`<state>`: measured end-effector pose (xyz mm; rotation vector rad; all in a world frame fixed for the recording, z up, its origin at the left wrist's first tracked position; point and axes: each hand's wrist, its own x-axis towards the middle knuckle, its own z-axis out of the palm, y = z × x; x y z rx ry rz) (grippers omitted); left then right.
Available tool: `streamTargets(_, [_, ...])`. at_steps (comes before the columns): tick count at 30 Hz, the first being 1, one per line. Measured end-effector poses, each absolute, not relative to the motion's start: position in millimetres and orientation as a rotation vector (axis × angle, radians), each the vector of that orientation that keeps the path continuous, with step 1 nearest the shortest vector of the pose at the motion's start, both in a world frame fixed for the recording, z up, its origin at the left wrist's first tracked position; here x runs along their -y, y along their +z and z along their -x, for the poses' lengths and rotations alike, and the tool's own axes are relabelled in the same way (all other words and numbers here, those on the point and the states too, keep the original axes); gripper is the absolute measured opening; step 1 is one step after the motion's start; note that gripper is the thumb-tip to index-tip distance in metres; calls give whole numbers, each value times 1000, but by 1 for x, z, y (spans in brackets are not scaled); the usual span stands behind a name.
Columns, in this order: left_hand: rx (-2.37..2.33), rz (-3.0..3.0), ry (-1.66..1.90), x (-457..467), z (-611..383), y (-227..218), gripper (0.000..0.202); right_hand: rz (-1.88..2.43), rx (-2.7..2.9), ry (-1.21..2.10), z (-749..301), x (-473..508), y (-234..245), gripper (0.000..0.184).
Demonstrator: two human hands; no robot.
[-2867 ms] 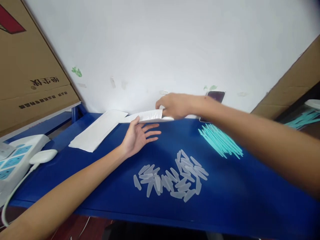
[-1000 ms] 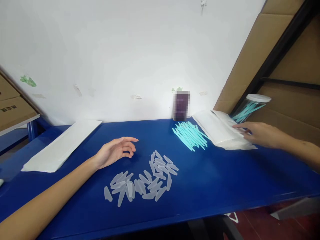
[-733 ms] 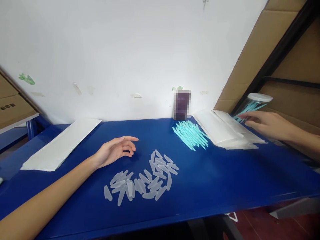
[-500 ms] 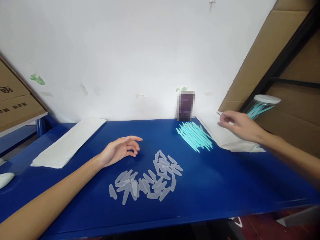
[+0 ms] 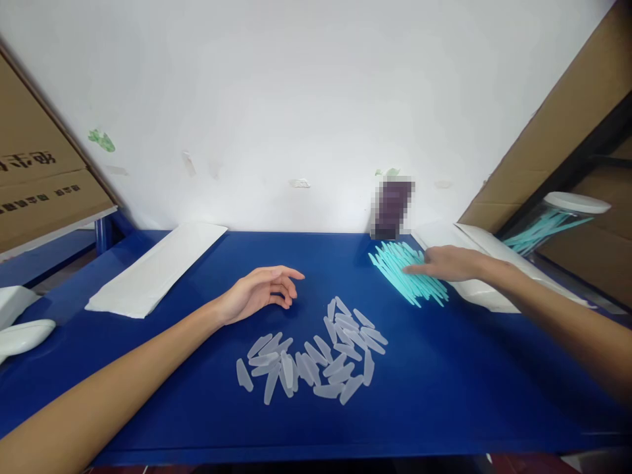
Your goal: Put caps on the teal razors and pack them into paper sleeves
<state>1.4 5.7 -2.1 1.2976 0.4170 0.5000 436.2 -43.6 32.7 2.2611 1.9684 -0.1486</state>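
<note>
My left hand (image 5: 259, 294) hovers over the left middle of the blue table, its fingers loosely bent and apart, with nothing in it. In front of it lies a scattered group of frosted, translucent flat plastic pieces (image 5: 340, 373), shaped like small blade covers. My right hand (image 5: 450, 263) reaches in from the right, over the edge of a heap of thin turquoise plastic sticks (image 5: 395, 266). One digit points out onto the heap while the others are partly hidden. I see no stick lifted in that hand; whether it touches the heap is unclear.
The blue table (image 5: 207, 421) meets a white wall. A white flat packet (image 5: 160, 270) lies at left, a white sheet or bag (image 5: 494, 289) at right. A lidded clear jar (image 5: 553, 227) holds turquoise sticks. A pixelated dark upright object (image 5: 392, 207) stands at the wall. Cardboard flanks both sides.
My right hand has come from above the white bag, leftward and down, to the turquoise heap. My left hand keeps its pose. The whole view has shifted, so things appear further right.
</note>
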Motion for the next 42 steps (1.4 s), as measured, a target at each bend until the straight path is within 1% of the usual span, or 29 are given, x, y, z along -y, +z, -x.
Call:
streamTargets(3, [-418,-1299,499,-6,-1,-2,43,-2128,-1931,-298,-438,38,29,64])
streamTargets(8, [-410,-1303,495,-6,-1,-3,42,-2182,-1895,-200,-438,34,21,45])
streamTargets(14, [-433,-1293,530,-4,-1,-2,41,-2160,-1932,-139,-425,34,26,42])
streamTargets(18, [-540,-1340,743,-9,-2,-3,35,-2085,-2058,-79,-390,31,36,35])
streamTargets(23, [-813,-1410,1092,-30,10,-6,30,-1856,-2307,-4,-315,24,42,33])
streamTargets(29, [-1041,-1748,1187,-49,35,-3,32,-1647,-2527,10,-236,10,33,21])
streamTargets(31, [-1130,-1924,1176,-50,40,-1,32,-1632,-2589,-31,-223,6,27,23])
streamTargets(32, [-1181,-2019,1164,-49,41,-1,32,-1632,-2621,-52,-220,4,25,27])
streamTargets(36, [-1269,-2389,1082,-43,40,-2,28,-1649,-2760,-153,-222,0,26,52])
streamTargets(38, [-1192,-2522,996,-38,36,-2,29,-1739,-2788,-237,-234,0,34,59])
streamTargets(42, [-910,-2659,695,-28,27,-3,50,-1940,-2573,-300,-278,1,52,56])
